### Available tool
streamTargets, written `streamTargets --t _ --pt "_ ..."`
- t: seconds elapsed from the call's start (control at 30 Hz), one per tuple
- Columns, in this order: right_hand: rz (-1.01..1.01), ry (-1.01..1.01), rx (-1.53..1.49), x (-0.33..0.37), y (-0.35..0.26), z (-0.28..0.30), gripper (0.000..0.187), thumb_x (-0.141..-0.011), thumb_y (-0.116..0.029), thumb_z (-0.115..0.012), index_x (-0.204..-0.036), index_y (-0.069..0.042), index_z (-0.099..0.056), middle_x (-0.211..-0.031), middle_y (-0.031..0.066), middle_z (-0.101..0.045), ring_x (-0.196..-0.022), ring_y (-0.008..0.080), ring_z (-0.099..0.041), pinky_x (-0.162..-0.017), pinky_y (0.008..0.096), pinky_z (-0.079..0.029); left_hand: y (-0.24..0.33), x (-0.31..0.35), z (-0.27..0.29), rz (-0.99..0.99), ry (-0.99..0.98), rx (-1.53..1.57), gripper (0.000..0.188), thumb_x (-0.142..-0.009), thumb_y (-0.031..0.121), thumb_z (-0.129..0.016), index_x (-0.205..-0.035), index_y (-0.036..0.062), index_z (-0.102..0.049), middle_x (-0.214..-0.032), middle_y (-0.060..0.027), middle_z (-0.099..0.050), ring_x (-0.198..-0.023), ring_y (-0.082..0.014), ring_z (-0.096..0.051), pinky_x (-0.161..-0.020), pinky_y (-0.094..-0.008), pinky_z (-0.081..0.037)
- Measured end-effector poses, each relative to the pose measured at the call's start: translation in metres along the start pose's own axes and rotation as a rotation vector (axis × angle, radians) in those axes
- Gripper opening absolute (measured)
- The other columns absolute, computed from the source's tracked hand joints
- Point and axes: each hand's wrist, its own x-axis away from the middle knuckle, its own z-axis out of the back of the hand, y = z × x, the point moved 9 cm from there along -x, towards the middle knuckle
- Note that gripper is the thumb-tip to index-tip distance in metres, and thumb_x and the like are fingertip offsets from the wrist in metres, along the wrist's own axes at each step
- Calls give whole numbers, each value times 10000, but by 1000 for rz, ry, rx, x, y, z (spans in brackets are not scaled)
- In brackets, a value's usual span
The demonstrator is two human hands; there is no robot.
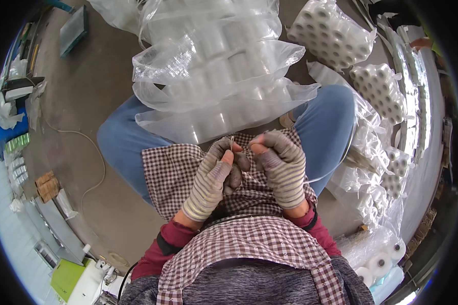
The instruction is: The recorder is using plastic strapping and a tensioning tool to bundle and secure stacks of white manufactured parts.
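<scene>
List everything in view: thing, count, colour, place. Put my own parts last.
wrapped roll stack: one, clear and whitish, top centre
packs of rolls: at least three, white, along the right
film-wrapped rolls: at least three, white, lower right
slab-like object: one, blue-grey, upper left
cable: one, pale, floor at left
brown bundle: one, brown, left
machine: one, lime-green and white, lower left
floor: one, grey-brown, beneath
small clutter near the rims: count unclear, mixed colours
checked apron: one, brown and white, lower centre
trouser legs: two, blue, either side of the stack
left grip: one, striped glove, centre
right grip: one, striped glove, right of centre
</scene>
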Motion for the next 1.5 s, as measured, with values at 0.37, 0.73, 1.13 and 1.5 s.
streamTargets --t 0.37,0.73,1.13,1.5 --pt "180 -62 419 -16 -13 -13 112 -794 -78 -643 -784 33 -628 -921 111 -550 -747 152 -569 -642 252 -466 -7 -13 13 1 163 -82 207 -920 187 -516 -1048 26 -543 -699 -36 -577 -537 -91 -520 -466 -200 -419" --pt "183 -127 414 -16 -8 -12 106 -787 -75 -617 -754 25 -620 -884 115 -576 -742 175 -571 -648 258 -459 -5 -10 13 -58 119 -102 205 -918 129 -498 -1045 -29 -531 -712 -58 -597 -574 -101 -583 -501 -199 -486" --pt "29 -217 291 -20 20 -6 173 -771 -154 -676 -819 8 -639 -779 65 -577 -697 135 -534 -610 252 -423 32 -13 22 -262 209 -552 137 -858 11 -521 -970 9 -598 -900 -37 -595 -826 -95 -551 -758 -216 -450" --pt "-381 -431 47 -15 57 -12 188 -829 -178 -628 -922 -19 -595 -760 -2 -580 -642 59 -493 -606 203 -412 46 -13 78 -386 660 -1005 106 -826 67 -584 -894 -12 -604 -767 -133 -613 -663 -220 -594 -627 -306 -477"
